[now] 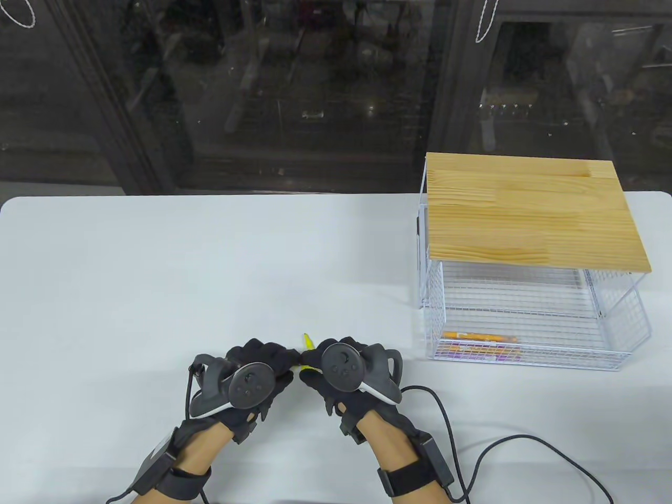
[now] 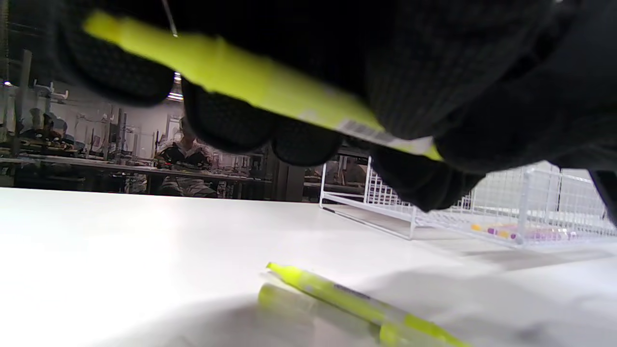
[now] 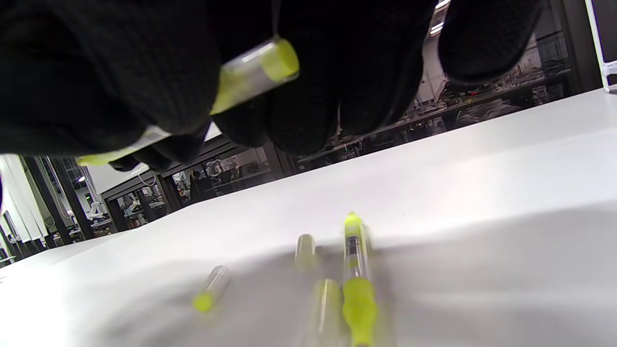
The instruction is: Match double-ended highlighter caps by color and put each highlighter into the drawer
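My two hands meet near the table's front edge and share one yellow highlighter [image 2: 250, 82]. The fingers of my left hand [image 1: 273, 358] curl round its barrel. My right hand [image 1: 316, 362] grips the other end, which carries a clear cap with a yellow tip [image 3: 255, 72]. In the table view only a yellow tip [image 1: 307, 342] pokes out between the gloves. Below the hands a second yellow highlighter [image 3: 356, 274] lies on the table, with loose clear caps [image 3: 210, 288] beside it. The white wire drawer [image 1: 525, 362] stands pulled out at the right, holding orange and purple highlighters [image 1: 480, 344].
The drawer sits under a wire frame with a wooden top [image 1: 530, 210]. A black cable [image 1: 504, 446] runs from my right wrist across the table's front right. The white table [image 1: 210, 262] stretches out to the left and behind the hands.
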`<state>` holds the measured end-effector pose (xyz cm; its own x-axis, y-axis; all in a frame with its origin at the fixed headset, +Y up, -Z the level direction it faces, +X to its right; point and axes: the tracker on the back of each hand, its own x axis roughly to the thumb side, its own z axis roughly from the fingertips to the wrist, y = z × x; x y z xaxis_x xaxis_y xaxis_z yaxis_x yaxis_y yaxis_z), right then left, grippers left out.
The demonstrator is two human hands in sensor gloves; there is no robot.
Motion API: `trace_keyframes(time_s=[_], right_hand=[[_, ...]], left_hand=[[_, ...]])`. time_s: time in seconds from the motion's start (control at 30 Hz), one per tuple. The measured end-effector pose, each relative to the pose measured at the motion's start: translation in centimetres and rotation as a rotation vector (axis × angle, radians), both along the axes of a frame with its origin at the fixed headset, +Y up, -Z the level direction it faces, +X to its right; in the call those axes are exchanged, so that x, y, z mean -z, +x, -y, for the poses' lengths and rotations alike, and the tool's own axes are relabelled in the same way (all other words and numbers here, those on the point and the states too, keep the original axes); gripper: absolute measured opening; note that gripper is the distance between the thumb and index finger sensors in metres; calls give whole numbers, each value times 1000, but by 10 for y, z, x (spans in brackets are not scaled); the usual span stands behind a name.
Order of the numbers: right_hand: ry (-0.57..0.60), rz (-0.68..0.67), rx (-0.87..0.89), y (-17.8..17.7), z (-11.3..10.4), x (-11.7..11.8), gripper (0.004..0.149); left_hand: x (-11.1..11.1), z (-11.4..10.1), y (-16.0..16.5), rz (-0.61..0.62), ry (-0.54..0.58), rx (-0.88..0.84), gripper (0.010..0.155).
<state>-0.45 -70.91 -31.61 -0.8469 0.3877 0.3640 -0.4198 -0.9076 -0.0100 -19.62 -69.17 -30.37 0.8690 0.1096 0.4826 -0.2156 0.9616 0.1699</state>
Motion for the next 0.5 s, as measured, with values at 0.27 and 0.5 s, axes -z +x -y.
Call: trace_keyframes(time_s=[0.27, 0.5], right_hand=[[39, 105, -64, 19, -3, 6, 42], [36, 222, -47, 37, -5, 11, 42]], left_hand=[[4, -21, -35, -109, 59, -137, 48], [20, -15, -55, -164, -56, -103, 42]])
